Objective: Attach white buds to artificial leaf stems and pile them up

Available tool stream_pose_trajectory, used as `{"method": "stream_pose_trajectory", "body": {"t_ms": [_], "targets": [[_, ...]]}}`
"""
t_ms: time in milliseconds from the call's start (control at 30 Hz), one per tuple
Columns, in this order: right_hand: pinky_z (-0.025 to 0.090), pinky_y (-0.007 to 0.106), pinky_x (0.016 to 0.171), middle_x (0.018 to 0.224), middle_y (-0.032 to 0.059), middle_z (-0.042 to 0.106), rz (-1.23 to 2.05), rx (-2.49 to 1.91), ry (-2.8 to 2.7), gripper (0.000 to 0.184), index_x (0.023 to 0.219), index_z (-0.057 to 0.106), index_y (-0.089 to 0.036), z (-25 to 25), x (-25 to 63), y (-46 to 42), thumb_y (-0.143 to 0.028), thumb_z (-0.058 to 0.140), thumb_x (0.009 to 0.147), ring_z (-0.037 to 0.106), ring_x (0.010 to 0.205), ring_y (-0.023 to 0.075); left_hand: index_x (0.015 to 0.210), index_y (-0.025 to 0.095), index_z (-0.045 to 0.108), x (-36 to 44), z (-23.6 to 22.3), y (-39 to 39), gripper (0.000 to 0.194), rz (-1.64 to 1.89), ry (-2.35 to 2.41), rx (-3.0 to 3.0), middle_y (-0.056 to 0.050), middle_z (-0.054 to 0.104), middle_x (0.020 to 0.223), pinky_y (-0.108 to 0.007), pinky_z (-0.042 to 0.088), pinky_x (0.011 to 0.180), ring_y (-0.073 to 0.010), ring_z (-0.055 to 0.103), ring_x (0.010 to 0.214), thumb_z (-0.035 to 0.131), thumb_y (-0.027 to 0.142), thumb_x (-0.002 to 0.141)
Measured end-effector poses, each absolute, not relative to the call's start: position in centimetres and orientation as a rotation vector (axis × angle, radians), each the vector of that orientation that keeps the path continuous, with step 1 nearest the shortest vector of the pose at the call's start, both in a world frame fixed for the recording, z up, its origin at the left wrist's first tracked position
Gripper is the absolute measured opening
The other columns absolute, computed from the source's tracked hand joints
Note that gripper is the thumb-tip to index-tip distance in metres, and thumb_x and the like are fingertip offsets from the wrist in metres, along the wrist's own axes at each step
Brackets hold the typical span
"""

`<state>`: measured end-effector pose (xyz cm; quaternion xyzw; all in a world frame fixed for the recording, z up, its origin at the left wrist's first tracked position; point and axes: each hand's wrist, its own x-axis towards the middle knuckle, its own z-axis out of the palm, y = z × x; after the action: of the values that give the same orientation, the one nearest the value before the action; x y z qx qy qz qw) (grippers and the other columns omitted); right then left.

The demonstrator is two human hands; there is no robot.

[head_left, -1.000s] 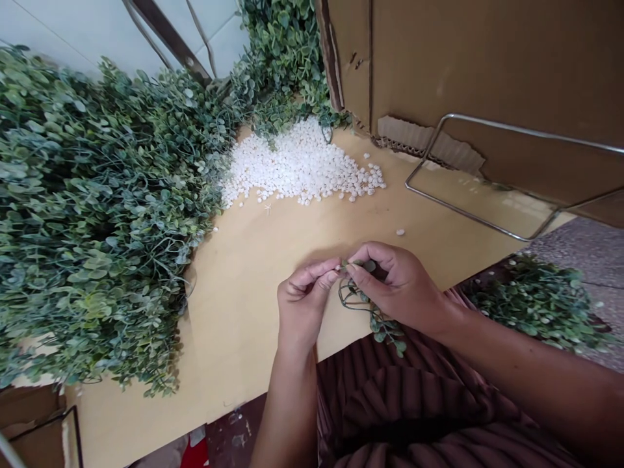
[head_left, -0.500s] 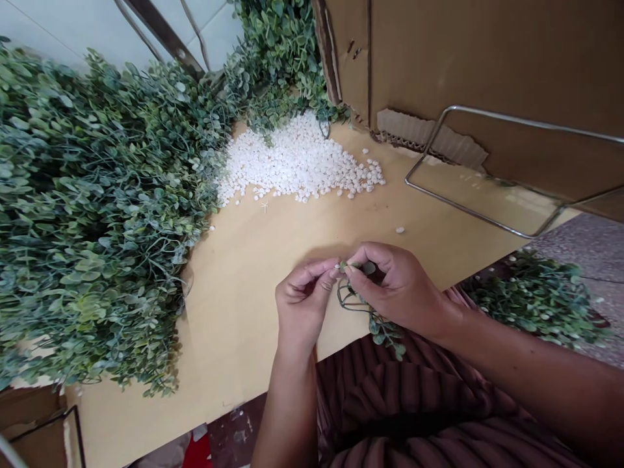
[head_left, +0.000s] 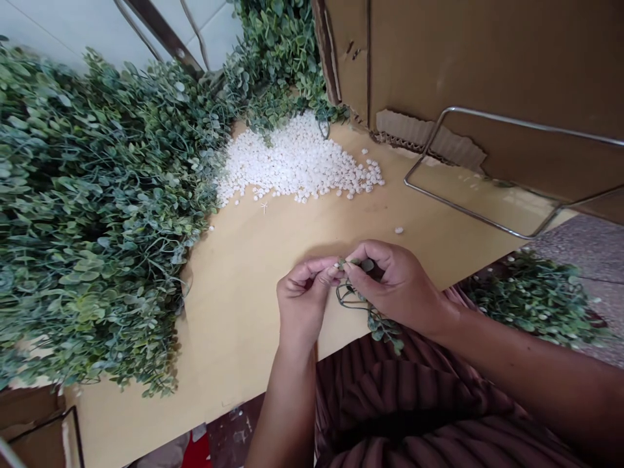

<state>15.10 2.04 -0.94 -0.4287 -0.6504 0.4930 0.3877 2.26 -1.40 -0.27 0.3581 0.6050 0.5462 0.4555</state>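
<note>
The person's left hand (head_left: 303, 294) and right hand (head_left: 392, 281) are meeting over the near edge of a table (head_left: 234, 299) with a smooth tan top. The right thumb and forefinger are pinching a slim green leafy sprig with a thin looping stem (head_left: 351, 307), and its lower leaves are dangling beneath that hand, in front of a dark brown striped cloth (head_left: 404, 403) near the person's body. The left thumb and forefinger are pressing narrowly together at the sprig's tip, almost touching the right fingers; whatever they are gripping there is too small to make out.

Beyond the hands, a heap of small white rounded pieces (head_left: 292, 166) is spreading across the far part of the table, and a single white rounded piece (head_left: 398, 231) is lying apart from it, nearer the right hand. A large mass of green leafy stems (head_left: 107, 214) is covering the left side, while a smaller green clump (head_left: 283, 45) is overhanging the heap's back edge. A brown cardboard box (head_left: 478, 65) is standing at the far right, with a bent silvery wire frame (head_left: 468, 211) showing in front of it. Another bunch of green foliage (head_left: 536, 299) is resting below, beyond the right forearm, near a speckled floor (head_left: 589, 253).
</note>
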Motion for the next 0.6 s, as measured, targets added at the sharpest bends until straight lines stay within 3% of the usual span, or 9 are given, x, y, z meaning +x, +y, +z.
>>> {"method": "stream_pose_trajectory", "body": {"t_ms": [267,600], "targets": [[0.049,0.025,0.061,0.065,0.0031,0.063,1.366,-1.081,-1.524,0.010,0.068,0.053,-0.018,-1.30,15.06,1.88,-0.022,0.054,0.077,0.058,0.061,0.0135,0.069,0.020,0.072,2.94,-0.59,-1.19,0.008,1.406,1.485,0.794,0.001,0.069,0.062,-0.018,0.052,0.055,-0.0067,0.059,0.054,0.075,0.022,0.062],[0.044,0.023,0.054,0.062,0.0021,0.060,1.242,-1.103,-1.642,0.012,0.067,0.053,-0.016,-1.01,14.97,2.09,-0.020,0.050,0.078,0.055,0.057,0.0119,0.069,0.019,0.072,2.98,-0.61,-0.88,0.012,1.375,1.459,0.821,0.001,0.067,0.062,-0.020,0.052,0.058,-0.0080,0.059,0.056,0.077,0.025,0.061]]}}
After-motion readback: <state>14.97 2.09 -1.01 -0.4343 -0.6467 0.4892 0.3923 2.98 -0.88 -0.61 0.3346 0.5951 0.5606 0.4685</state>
